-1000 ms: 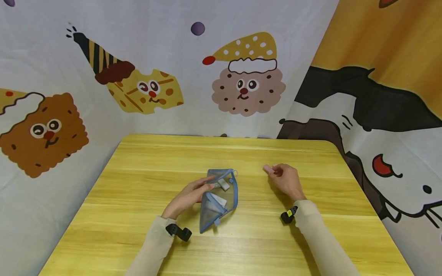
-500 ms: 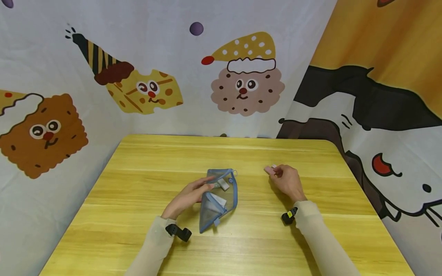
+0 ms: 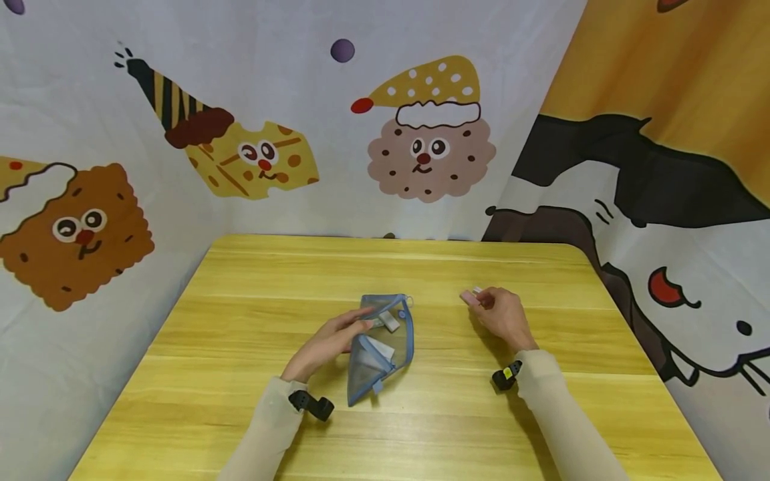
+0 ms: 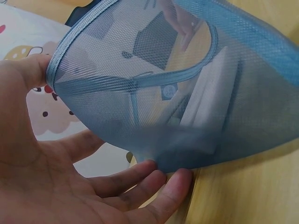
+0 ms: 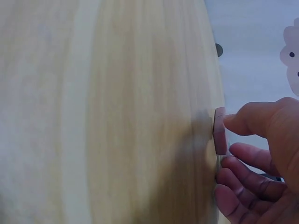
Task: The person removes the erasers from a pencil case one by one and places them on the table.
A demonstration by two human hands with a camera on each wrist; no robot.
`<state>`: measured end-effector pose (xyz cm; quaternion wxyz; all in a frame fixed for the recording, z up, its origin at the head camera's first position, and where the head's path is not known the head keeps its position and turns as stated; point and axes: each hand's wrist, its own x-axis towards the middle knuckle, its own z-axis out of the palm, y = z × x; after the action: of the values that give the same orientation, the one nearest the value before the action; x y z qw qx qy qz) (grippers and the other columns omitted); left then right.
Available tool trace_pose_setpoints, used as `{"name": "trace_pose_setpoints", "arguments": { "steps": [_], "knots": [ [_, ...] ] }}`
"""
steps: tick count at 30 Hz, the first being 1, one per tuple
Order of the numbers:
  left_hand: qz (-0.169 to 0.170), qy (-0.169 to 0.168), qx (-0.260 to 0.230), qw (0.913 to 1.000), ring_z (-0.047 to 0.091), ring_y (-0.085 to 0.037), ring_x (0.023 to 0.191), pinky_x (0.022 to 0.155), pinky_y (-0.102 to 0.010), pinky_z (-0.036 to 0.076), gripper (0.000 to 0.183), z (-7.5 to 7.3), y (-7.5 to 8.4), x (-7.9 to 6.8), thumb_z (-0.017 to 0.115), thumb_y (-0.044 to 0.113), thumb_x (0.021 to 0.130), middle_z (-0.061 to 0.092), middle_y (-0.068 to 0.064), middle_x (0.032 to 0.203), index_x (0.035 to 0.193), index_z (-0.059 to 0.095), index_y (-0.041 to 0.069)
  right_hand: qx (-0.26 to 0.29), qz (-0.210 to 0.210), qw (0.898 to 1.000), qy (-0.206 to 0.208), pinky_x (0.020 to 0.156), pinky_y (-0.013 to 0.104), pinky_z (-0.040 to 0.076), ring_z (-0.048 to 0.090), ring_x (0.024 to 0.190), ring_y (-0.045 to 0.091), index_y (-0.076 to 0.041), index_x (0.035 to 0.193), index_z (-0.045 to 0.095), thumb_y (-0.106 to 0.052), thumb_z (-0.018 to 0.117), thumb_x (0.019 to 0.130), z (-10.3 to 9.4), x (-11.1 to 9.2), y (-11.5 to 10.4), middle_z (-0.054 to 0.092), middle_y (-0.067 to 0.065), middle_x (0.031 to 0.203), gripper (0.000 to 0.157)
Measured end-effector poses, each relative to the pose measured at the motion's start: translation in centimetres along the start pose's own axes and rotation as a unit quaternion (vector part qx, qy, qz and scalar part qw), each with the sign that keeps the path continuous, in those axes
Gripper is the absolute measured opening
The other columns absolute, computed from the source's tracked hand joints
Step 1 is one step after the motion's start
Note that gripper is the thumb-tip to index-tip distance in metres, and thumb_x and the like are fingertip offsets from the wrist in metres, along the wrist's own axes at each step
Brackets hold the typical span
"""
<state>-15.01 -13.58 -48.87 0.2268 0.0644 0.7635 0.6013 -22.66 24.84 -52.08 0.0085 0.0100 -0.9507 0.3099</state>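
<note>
A blue mesh zip pouch [image 3: 411,337] lies at mid-table with its mouth spread apart. My left hand [image 3: 327,339] holds it from the left; in the left wrist view the thumb is at the zipped rim and the fingertips [image 4: 180,183] touch the lower edge. Inside are a small white block [image 3: 390,322] and a larger whitish piece [image 3: 381,349], partly veiled by the mesh. To the right of the pouch, my right hand [image 3: 504,315] pinches a small pink block with slanted ends [image 5: 219,133], close over the table. A bit of something white [image 3: 478,290] shows just behind that block.
The wooden table [image 3: 271,267] reaches back to a cartoon-printed curtain [image 3: 289,67], which also hangs along both sides. A black wrist camera [image 3: 311,405] is strapped on the left wrist, another black camera [image 3: 505,376] on the right.
The right hand and pink block have shifted very slightly to the right, and more of the white bit behind the block shows. The left hand and pouch stay put.
</note>
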Motion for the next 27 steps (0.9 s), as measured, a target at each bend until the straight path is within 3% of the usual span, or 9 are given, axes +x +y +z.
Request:
{"name": "trace_pose_setpoints", "arguments": {
  "steps": [8,15,18,24,27],
  "knots": [
    [-0.002,0.002,-0.001,1.0000,0.050,-0.035,0.142,0.109,-0.058,0.048,0.060,0.0,-0.1,0.0,0.055,0.051,0.103,0.052,-0.008,0.155,0.157,0.043,0.029,0.026,-0.018,0.999,0.003,0.084,0.046,0.059,0.070,0.097,0.029,-0.005,0.116,0.072,-0.058,0.064,0.096,-0.2,-0.4,-0.4,0.073,0.015,0.110,0.057],
    [-0.002,0.003,-0.001,1.0000,0.050,-0.034,0.141,0.109,-0.057,0.048,0.060,0.1,0.0,-0.1,0.055,0.051,0.103,0.052,-0.008,0.155,0.157,0.043,0.029,0.028,-0.050,0.998,-0.005,0.077,0.041,0.059,0.069,0.093,0.028,-0.004,0.118,0.070,-0.029,0.074,0.095,-0.4,-0.8,-0.8,0.073,0.014,0.107,0.034],
    [-0.001,0.002,-0.003,1.0000,0.050,-0.034,0.141,0.109,-0.057,0.048,0.059,0.1,0.1,-0.1,0.055,0.050,0.103,0.052,-0.008,0.155,0.157,0.043,0.029,0.032,-0.064,0.997,-0.015,0.079,0.040,0.057,0.068,0.092,0.026,-0.005,0.117,0.070,-0.025,0.075,0.095,-0.3,-1.0,-1.2,0.073,0.012,0.105,0.030],
    [-0.003,0.002,-0.003,1.0000,0.050,-0.034,0.141,0.109,-0.057,0.048,0.060,0.1,0.1,-0.1,0.055,0.051,0.102,0.052,-0.008,0.155,0.157,0.043,0.029,0.057,-0.078,0.995,-0.033,0.085,0.044,0.057,0.068,0.099,0.027,-0.007,0.125,0.069,-0.025,0.076,0.094,0.0,-1.6,-2.1,0.073,0.013,0.119,0.036],
    [-0.003,0.002,-0.004,1.0000,0.050,-0.035,0.142,0.109,-0.057,0.048,0.061,0.1,0.1,-0.1,0.056,0.051,0.102,0.052,-0.008,0.155,0.157,0.042,0.029,0.057,-0.091,0.994,-0.034,0.086,0.046,0.058,0.068,0.099,0.027,-0.006,0.126,0.069,-0.026,0.077,0.093,0.3,-1.8,-2.6,0.072,0.014,0.116,0.039]
  ]
}}
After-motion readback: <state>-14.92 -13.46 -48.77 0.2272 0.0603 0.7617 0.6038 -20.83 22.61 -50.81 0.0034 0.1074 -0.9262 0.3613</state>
